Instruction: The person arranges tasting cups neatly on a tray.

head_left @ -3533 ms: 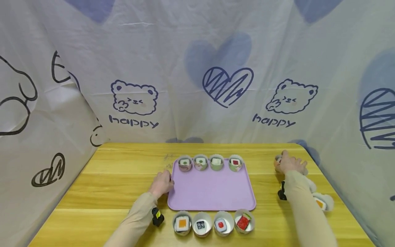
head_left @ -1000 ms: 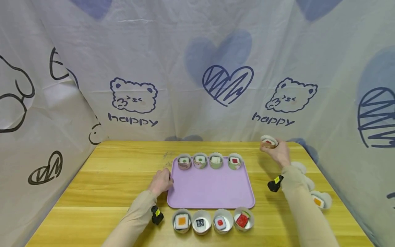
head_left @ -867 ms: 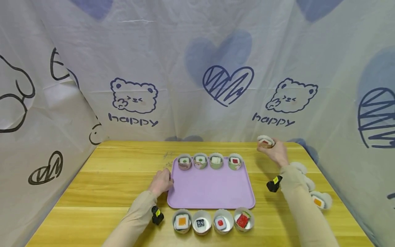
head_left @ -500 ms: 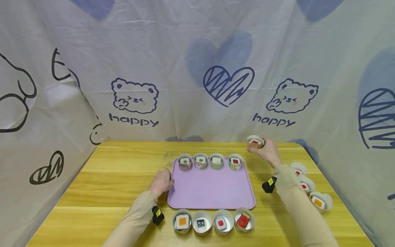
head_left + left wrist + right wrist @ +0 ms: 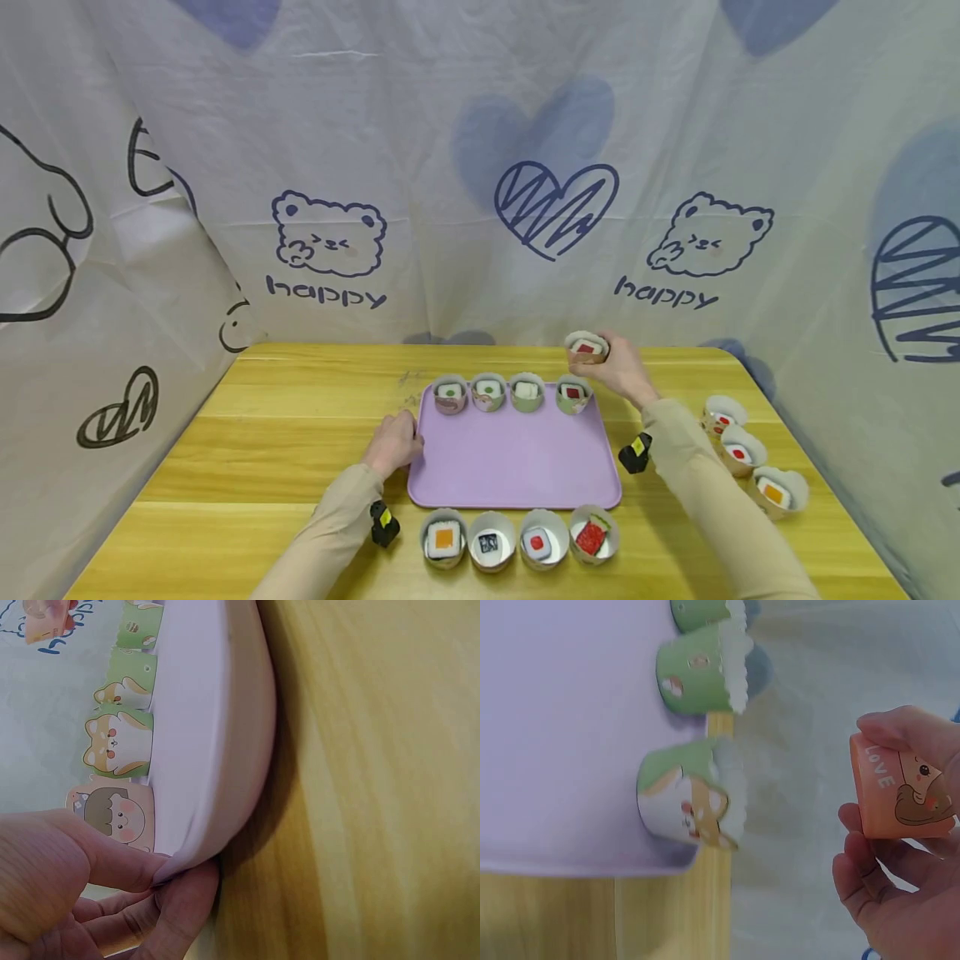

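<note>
My right hand (image 5: 624, 367) grips an orange paper cup (image 5: 586, 355) with a cartoon girl and "LOVE" printed on it. Inside shows a white square piece with a red centre. It is held up just behind the back right cup (image 5: 682, 799) on the pink-purple tray (image 5: 517, 458). Thumb and fingers of my left hand (image 5: 392, 446) pinch the tray's left rim (image 5: 238, 750). Along the tray's back edge stand several cups: two with green-dotted white pieces, a white-filled cup (image 5: 527, 392), and one with a red-centred piece.
Several filled cups line the table in front of the tray, from an orange-topped piece (image 5: 443, 539) to a red watermelon-like piece (image 5: 591, 537). At the right, three more cups (image 5: 741, 454) run diagonally beside my right sleeve. A printed cloth (image 5: 480, 275) hangs behind the table.
My right hand has taken hold of the orange cup at the table's far right, lifted it and carried it left to behind the tray. My left hand has stayed at the tray's rim.
</note>
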Action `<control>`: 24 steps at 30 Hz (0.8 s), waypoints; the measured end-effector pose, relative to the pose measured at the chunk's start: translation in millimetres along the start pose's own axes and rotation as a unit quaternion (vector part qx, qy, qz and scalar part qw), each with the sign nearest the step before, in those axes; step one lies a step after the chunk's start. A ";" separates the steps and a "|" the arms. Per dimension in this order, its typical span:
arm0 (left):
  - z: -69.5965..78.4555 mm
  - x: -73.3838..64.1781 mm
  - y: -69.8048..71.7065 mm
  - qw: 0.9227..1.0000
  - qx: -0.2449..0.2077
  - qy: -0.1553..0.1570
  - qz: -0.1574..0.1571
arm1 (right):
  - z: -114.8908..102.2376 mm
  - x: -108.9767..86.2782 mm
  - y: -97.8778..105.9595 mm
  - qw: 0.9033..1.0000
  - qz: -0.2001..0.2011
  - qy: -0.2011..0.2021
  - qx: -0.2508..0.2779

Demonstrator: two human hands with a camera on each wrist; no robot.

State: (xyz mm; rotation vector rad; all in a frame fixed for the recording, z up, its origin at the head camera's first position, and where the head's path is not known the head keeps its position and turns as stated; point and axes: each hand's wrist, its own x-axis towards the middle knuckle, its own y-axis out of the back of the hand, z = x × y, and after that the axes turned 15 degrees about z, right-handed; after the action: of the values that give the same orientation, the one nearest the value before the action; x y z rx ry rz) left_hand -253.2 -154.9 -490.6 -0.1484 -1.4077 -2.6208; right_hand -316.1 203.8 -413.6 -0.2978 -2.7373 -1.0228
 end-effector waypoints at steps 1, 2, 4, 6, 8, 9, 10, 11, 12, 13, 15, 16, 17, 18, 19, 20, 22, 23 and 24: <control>0.1 -0.1 -0.1 1.000 0.000 0.000 0.001 | -2.2 -0.8 -2.1 1.000 -0.003 0.005 0.000; 0.2 -0.4 -0.1 1.000 0.001 -0.001 0.001 | -4.2 -1.8 -4.1 1.000 -0.007 0.009 0.000; 0.2 -1.0 0.0 1.000 0.002 -0.003 0.002 | -8.2 -3.4 -7.9 1.000 -0.015 0.017 -0.002; 0.2 -1.4 0.4 1.000 0.002 -0.005 0.003 | -12.5 -5.4 -11.5 0.999 -0.023 0.026 -0.004; 0.0 -1.5 0.6 1.000 0.002 -0.005 0.003 | -17.2 -7.7 -15.1 0.999 -0.030 0.033 -0.011; 0.0 -1.5 0.9 1.000 0.001 -0.005 0.002 | -19.6 -8.7 -16.9 0.999 -0.034 0.038 -0.014; 0.0 -1.6 0.8 1.000 0.000 -0.005 0.001 | -22.0 -9.8 -18.8 0.998 -0.036 0.043 -0.019; 0.2 -1.7 1.0 1.000 0.000 -0.005 0.001 | -24.4 -11.1 -20.6 0.998 -0.040 0.045 -0.021; 0.1 -1.6 0.9 1.000 0.000 -0.006 0.001 | -26.9 -12.2 -22.6 0.998 -0.043 0.048 -0.024; 0.2 -1.6 0.8 1.000 0.001 -0.006 0.000 | -29.3 -13.2 -24.7 0.997 -0.046 0.053 -0.027; 0.5 -1.3 0.7 1.000 0.003 -0.005 0.000 | -33.8 -14.9 -29.0 0.996 -0.054 0.059 -0.028; 0.5 -1.2 0.5 1.000 0.004 -0.004 0.000 | -35.9 -15.8 -31.2 0.996 -0.057 0.060 -0.026; 0.6 -1.0 0.4 1.000 0.005 -0.004 0.000 | -38.0 -16.9 -33.3 0.996 -0.062 0.062 -0.025; 0.6 -0.8 0.2 1.000 0.005 -0.003 -0.001 | -40.1 -17.9 -35.4 0.995 -0.066 0.066 -0.025; 0.8 -0.7 0.3 1.000 0.005 -0.002 -0.001 | -42.0 -19.1 -37.5 0.995 -0.070 0.070 -0.027; 0.9 -0.6 0.3 1.000 0.004 0.000 -0.002 | -44.2 -20.3 -39.5 0.994 -0.075 0.073 -0.028; 1.0 -0.7 0.5 1.000 0.003 0.000 -0.003 | -48.7 -22.5 -43.7 0.993 -0.082 0.080 -0.030; 1.2 -0.7 0.8 1.000 0.003 0.001 -0.004 | -51.1 -23.4 -45.9 0.992 -0.088 0.084 -0.032; 1.4 -0.8 1.3 1.000 0.003 0.001 -0.004 | -53.9 -24.5 -47.9 0.991 -0.093 0.087 -0.034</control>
State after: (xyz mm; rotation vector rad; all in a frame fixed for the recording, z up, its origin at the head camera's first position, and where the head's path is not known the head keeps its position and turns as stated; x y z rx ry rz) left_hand -252.2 -154.4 -488.9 -0.1406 -1.4167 -2.6223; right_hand -298.5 129.7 -409.9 0.0367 -2.6143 -1.1311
